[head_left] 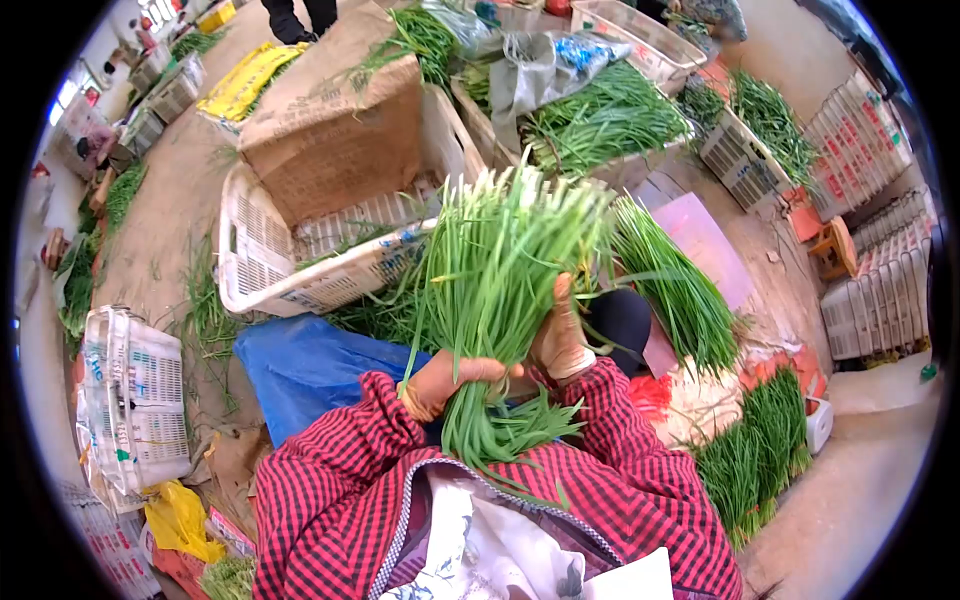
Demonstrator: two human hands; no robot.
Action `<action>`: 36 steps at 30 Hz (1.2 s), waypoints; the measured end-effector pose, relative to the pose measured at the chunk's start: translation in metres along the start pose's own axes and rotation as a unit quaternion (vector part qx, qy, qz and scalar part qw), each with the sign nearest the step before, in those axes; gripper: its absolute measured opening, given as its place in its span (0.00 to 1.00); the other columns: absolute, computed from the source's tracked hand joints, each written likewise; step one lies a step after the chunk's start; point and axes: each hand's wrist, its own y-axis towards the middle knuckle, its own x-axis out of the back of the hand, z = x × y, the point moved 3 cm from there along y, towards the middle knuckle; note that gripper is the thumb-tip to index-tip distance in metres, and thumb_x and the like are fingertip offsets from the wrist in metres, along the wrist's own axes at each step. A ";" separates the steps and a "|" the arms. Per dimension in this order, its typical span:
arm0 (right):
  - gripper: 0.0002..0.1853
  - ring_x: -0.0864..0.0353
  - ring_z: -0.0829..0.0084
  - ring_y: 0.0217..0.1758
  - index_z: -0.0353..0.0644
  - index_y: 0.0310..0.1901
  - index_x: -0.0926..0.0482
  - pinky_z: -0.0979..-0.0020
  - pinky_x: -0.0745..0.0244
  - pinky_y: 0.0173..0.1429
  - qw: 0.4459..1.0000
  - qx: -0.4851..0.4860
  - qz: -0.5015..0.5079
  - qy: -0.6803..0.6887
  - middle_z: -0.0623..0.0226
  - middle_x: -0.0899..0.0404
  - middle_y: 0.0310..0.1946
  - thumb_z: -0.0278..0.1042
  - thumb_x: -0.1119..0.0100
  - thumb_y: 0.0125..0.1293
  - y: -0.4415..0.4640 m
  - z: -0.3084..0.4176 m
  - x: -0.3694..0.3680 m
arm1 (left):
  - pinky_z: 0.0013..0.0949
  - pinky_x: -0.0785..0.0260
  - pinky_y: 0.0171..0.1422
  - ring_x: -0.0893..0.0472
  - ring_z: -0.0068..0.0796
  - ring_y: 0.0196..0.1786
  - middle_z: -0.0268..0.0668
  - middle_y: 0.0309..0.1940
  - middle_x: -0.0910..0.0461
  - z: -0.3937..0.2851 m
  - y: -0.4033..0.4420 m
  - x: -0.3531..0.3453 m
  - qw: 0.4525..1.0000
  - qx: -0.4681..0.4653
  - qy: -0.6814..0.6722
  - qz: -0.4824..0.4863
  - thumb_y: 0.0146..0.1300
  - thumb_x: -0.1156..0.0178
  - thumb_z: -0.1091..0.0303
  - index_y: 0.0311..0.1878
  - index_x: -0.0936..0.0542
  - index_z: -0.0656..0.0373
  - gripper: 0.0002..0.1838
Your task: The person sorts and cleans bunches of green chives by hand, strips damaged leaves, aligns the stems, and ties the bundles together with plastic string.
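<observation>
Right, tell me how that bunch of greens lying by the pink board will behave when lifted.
The bunch will probably flop at its leafy ends, as the held bundle droops below the right hand. With no tie showing, it may splay unless gathered first. Its thin, flat-lying leaves look unlikely to roll.

The floor (790, 525) is pale brown and scattered with plant debris. Stacked white crates (870, 150) stand along the right side, near a small wooden stool (833, 250). The wall (50, 220) at left is whitish (bright light enters at the upper-left window (68, 92)).
</observation>
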 end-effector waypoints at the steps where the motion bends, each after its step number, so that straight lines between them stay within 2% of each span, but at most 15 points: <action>1: 0.41 0.22 0.61 0.63 0.46 0.70 0.31 0.55 0.27 0.68 0.996 0.054 -0.070 0.017 0.62 0.24 0.64 0.67 0.38 0.64 -0.002 0.014 -0.019 | 0.25 0.27 0.41 0.19 0.22 0.40 0.37 0.45 0.15 -0.004 -0.004 0.002 0.999 -0.035 0.032 -0.014 0.60 0.34 0.68 0.58 0.22 0.63 0.22; 5: 0.37 0.22 0.59 0.62 0.49 0.70 0.32 0.54 0.24 0.66 0.987 0.117 0.051 0.094 0.62 0.24 0.63 0.66 0.42 0.68 0.040 0.037 -0.007 | 0.24 0.28 0.40 0.21 0.20 0.40 0.41 0.51 0.16 -0.029 -0.025 0.025 0.981 -0.081 0.170 0.037 0.61 0.32 0.66 0.68 0.29 0.61 0.32; 7: 0.36 0.20 0.60 0.59 0.49 0.68 0.30 0.55 0.23 0.64 0.977 0.117 0.087 0.155 0.62 0.22 0.60 0.67 0.43 0.67 0.046 0.041 -0.022 | 0.31 0.27 0.55 0.19 0.27 0.50 0.40 0.54 0.16 -0.052 -0.043 0.035 0.987 0.008 0.160 0.011 0.62 0.33 0.71 0.68 0.28 0.60 0.30; 11: 0.38 0.18 0.64 0.54 0.46 0.63 0.25 0.59 0.21 0.61 0.981 0.148 0.088 0.086 0.67 0.18 0.55 0.73 0.47 0.66 0.044 0.062 -0.059 | 0.36 0.29 0.62 0.21 0.30 0.55 0.40 0.58 0.19 -0.065 -0.074 0.065 0.963 -0.070 0.260 0.019 0.60 0.30 0.70 0.69 0.29 0.60 0.33; 14: 0.42 0.20 0.61 0.61 0.45 0.71 0.33 0.54 0.24 0.67 0.985 0.025 0.130 0.107 0.61 0.24 0.64 0.68 0.42 0.66 0.054 0.046 -0.040 | 0.41 0.38 0.74 0.25 0.36 0.67 0.41 0.64 0.22 -0.058 -0.117 0.089 0.946 -0.026 0.307 -0.099 0.54 0.23 0.65 0.70 0.30 0.61 0.41; 17: 0.43 0.30 0.61 0.72 0.45 0.76 0.41 0.58 0.32 0.73 0.969 -0.149 0.160 0.113 0.61 0.32 0.72 0.55 0.34 0.66 0.024 0.037 -0.048 | 0.40 0.38 0.74 0.26 0.36 0.67 0.39 0.65 0.23 -0.057 -0.151 0.091 0.901 -0.015 0.423 -0.094 0.53 0.22 0.66 0.70 0.29 0.59 0.41; 18: 0.42 0.28 0.63 0.70 0.43 0.75 0.39 0.60 0.32 0.73 0.961 -0.144 0.223 0.077 0.60 0.30 0.70 0.53 0.34 0.66 0.032 0.026 -0.044 | 0.39 0.38 0.73 0.26 0.34 0.67 0.38 0.65 0.23 -0.055 -0.161 0.091 0.883 -0.010 0.461 -0.086 0.52 0.22 0.66 0.70 0.29 0.58 0.41; 20: 0.37 0.21 0.70 0.58 0.38 0.71 0.33 0.68 0.27 0.65 0.953 -0.162 0.253 -0.042 0.64 0.22 0.61 0.47 0.32 0.66 0.038 0.022 -0.048 | 0.39 0.38 0.73 0.26 0.34 0.66 0.39 0.65 0.23 -0.043 -0.179 0.090 0.905 0.038 0.417 -0.081 0.52 0.22 0.66 0.70 0.29 0.58 0.41; 21: 0.30 0.20 0.76 0.48 0.37 0.66 0.27 0.74 0.26 0.56 0.959 -0.132 0.177 -0.178 0.69 0.19 0.52 0.45 0.33 0.68 0.061 0.004 -0.009 | 0.39 0.38 0.73 0.26 0.34 0.65 0.39 0.64 0.23 -0.035 -0.187 0.088 0.920 0.078 0.378 -0.069 0.53 0.22 0.66 0.70 0.29 0.58 0.41; 23: 0.22 0.22 0.82 0.43 0.38 0.58 0.21 0.77 0.27 0.49 0.942 -0.168 0.169 -0.237 0.76 0.18 0.42 0.43 0.34 0.69 0.072 -0.015 -0.001 | 0.39 0.38 0.73 0.26 0.35 0.65 0.39 0.64 0.23 -0.024 -0.188 0.068 0.951 0.072 0.290 -0.082 0.53 0.22 0.66 0.70 0.29 0.59 0.40; 24: 0.16 0.25 0.82 0.38 0.39 0.50 0.17 0.77 0.29 0.45 0.933 -0.093 0.142 -0.318 0.78 0.20 0.35 0.43 0.33 0.69 0.066 -0.012 -0.016 | 0.39 0.39 0.73 0.27 0.35 0.66 0.39 0.65 0.24 -0.017 -0.188 0.064 0.938 0.067 0.332 -0.068 0.55 0.25 0.68 0.70 0.29 0.59 0.39; 25: 0.12 0.28 0.82 0.33 0.40 0.46 0.17 0.78 0.31 0.40 0.958 -0.132 0.080 -0.242 0.79 0.21 0.32 0.41 0.35 0.71 0.064 -0.021 -0.018 | 0.40 0.40 0.74 0.28 0.35 0.67 0.40 0.66 0.26 -0.014 -0.186 0.060 0.923 0.058 0.377 -0.054 0.56 0.27 0.71 0.70 0.29 0.60 0.37; 27: 0.14 0.31 0.85 0.25 0.40 0.45 0.17 0.78 0.35 0.31 0.921 -0.054 0.047 -0.382 0.78 0.21 0.28 0.44 0.37 0.71 0.090 -0.029 0.017 | 0.40 0.41 0.75 0.30 0.35 0.69 0.39 0.67 0.27 0.003 -0.185 0.055 0.936 0.105 0.328 -0.069 0.56 0.27 0.72 0.71 0.31 0.60 0.39; 29: 0.16 0.36 0.83 0.18 0.43 0.36 0.18 0.78 0.42 0.21 0.967 -0.032 -0.061 -0.246 0.77 0.26 0.22 0.49 0.37 0.71 0.101 -0.018 0.033 | 0.39 0.40 0.74 0.29 0.35 0.69 0.39 0.67 0.26 0.026 -0.187 0.060 0.966 0.070 0.223 -0.114 0.55 0.26 0.71 0.72 0.33 0.60 0.41; 36: 0.18 0.38 0.84 0.15 0.41 0.38 0.18 0.79 0.45 0.19 0.955 0.077 -0.097 -0.268 0.79 0.33 0.17 0.50 0.40 0.73 0.127 0.065 0.020 | 0.35 0.32 0.66 0.23 0.30 0.61 0.37 0.61 0.22 0.031 -0.191 0.051 0.974 0.069 -0.053 -0.210 0.51 0.25 0.76 0.71 0.32 0.59 0.42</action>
